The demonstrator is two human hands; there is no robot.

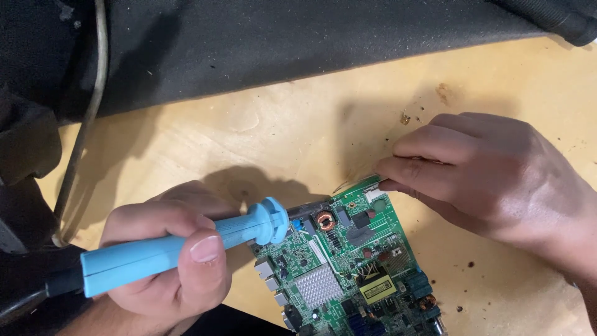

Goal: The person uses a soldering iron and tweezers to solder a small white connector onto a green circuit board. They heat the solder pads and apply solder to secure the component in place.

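Left hand [171,255] fisted round blue iron [186,246], thumb on top for control; barrel angled down at board [348,261], tip hidden behind guard flange. Board flat on wooden bench [249,137], lower centre. Right hand [479,171] closed, fingertips pinching board's far corner, probably bracing it against the iron's push. Black cloth [280,37] behind, cable [81,124] at left.
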